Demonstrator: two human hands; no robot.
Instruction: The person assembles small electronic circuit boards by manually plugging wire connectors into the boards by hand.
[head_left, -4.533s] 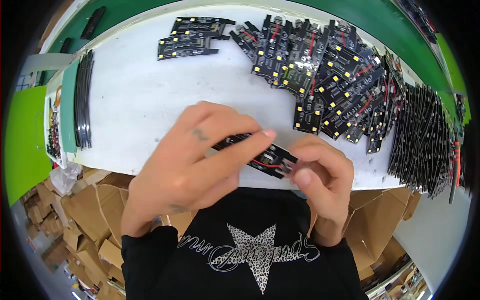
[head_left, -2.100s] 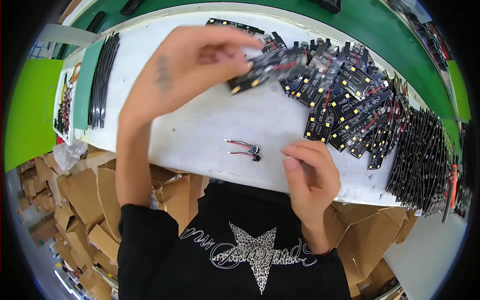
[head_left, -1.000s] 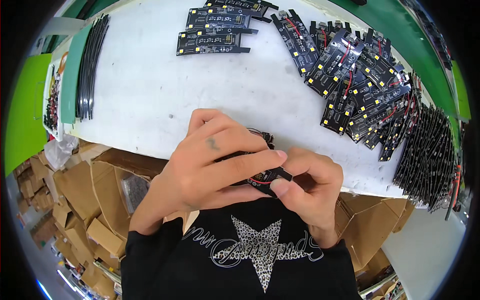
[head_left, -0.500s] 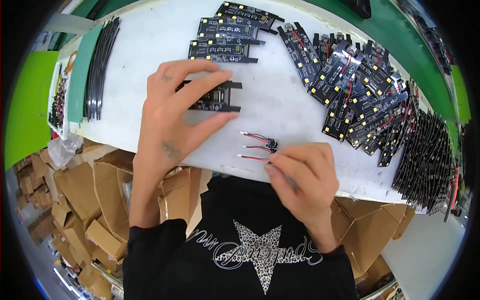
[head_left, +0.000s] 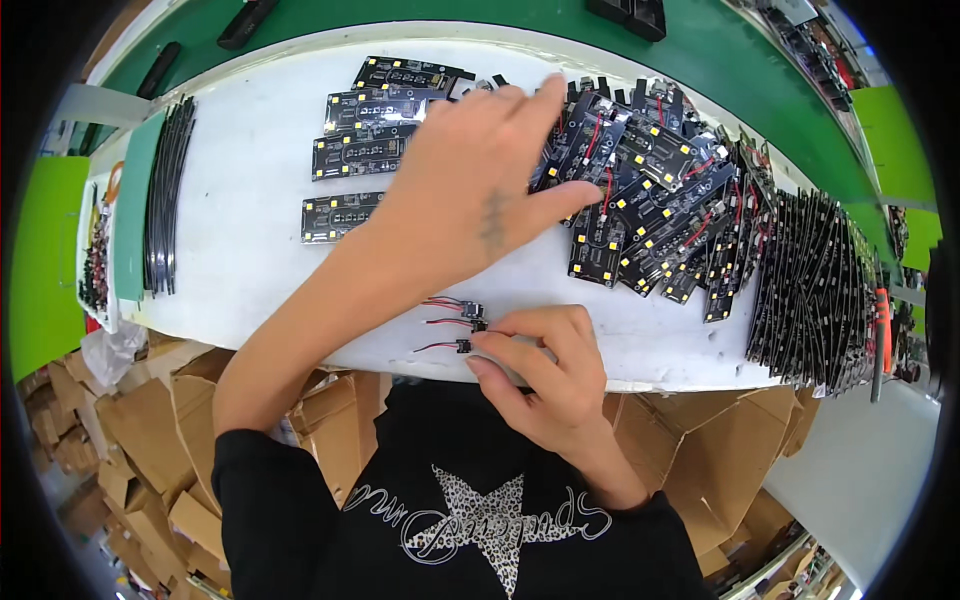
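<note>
My left hand [head_left: 490, 180] is open, thumb and forefinger spread, above the left side of a heap of black circuit boards [head_left: 655, 155] with yellow-white square LEDs and red wires. It hides part of that heap, and no board shows in its grasp. At the table's near edge, my right hand [head_left: 545, 370] is bent, with a gap between thumb and forefinger. Its fingertips touch or nearly touch several small black modules with red and black leads [head_left: 464, 346]. Left of my left hand lie more boards in a column, the nearest a single circuit board [head_left: 335, 217] partly covered by my forearm.
Thin black strips [head_left: 168, 200] lie by a green panel at the left, beside a white tray of small parts [head_left: 97, 250]. A dense stack of dark strips [head_left: 815, 290] and an orange-handled tool [head_left: 882, 330] are at the right. Cardboard boxes [head_left: 140, 410] stand below the table.
My left hand has left the single board and swung right and away to the heap. My right hand stays by the small modules. The whole view has shifted.
</note>
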